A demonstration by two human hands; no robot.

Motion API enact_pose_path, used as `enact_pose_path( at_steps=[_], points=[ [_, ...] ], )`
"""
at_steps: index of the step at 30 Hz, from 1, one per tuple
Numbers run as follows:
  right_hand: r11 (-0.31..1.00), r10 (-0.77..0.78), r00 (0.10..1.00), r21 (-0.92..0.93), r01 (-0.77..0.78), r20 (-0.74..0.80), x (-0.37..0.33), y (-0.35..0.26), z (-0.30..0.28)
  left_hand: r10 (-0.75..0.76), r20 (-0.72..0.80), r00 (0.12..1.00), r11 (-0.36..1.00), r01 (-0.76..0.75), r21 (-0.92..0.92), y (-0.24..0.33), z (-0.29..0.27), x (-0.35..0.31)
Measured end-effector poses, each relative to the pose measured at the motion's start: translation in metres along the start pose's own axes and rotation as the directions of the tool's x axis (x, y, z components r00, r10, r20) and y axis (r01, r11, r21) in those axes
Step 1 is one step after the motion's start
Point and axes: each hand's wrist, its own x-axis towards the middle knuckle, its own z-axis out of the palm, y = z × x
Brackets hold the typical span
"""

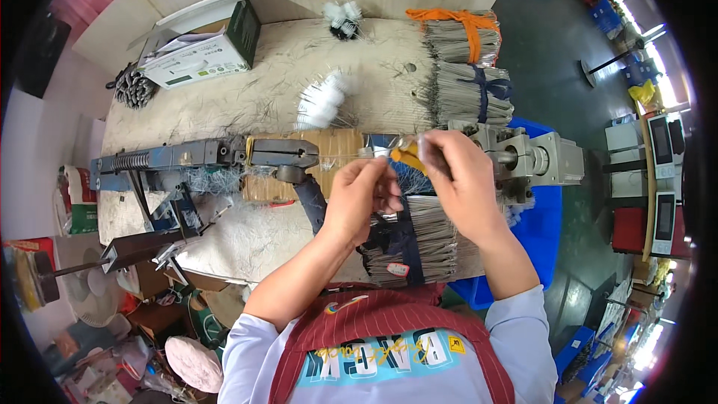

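Observation:
A bench machine lies across the worktable, with a dark clamp [280, 154] on its left part and a grey metal head [516, 158] on its right. From the clamp's jaws a thin twisted wire [336, 155] runs right, toward my hands. My left hand [363, 198] is closed in a pinch near the wire, thumb and forefinger together beside a small whitish piece. My right hand [458, 172], fingers curled, grips a small tool with an orange-yellow handle [408, 158] just right of my left fingertips. The tool's working end is small and partly hidden, so its kind is unclear.
White bristle brushes [323, 101] lie behind the machine. Bundles of wire stems [467, 93] line the table's right side; another bundle [430, 243] lies nearer me. A carton of papers [202, 56] stands back left. A blue bin [540, 239] sits beside the table.

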Motion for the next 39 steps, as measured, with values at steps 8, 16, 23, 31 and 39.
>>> enact_pose_path(
  at_steps=[8, 16, 23, 31, 39],
  points=[
    [0.711, -0.426, 0.811, -0.406, 0.574, 0.401, 0.004, -0.006, 0.007, 0.480, -0.170, 0.860, 0.868, -0.438, 0.235, -0.029, -0.013, 0.001],
    [0.950, -0.123, 0.940, -0.237, 0.204, 0.318, 0.069, 0.017, 0.026, 0.331, -0.185, 0.925, 0.941, -0.309, 0.136, -0.020, -0.004, -0.007],
    [0.981, -0.189, 0.739, 0.097, 0.166, 0.646, 0.086, 0.021, 0.021, 0.266, -0.229, 0.937, 0.961, -0.276, -0.011, -0.018, 0.001, -0.013],
    [0.994, -0.109, 0.656, 0.103, 0.047, 0.747, 0.093, 0.018, 0.023, 0.287, -0.231, 0.930, 0.956, -0.294, 0.004, -0.020, 0.000, -0.010],
    [0.932, 0.041, 0.509, 0.151, -0.330, 0.860, 0.100, 0.015, 0.022, 0.261, -0.170, 0.950, 0.965, -0.262, 0.018, -0.015, -0.003, -0.011]
  ],
)
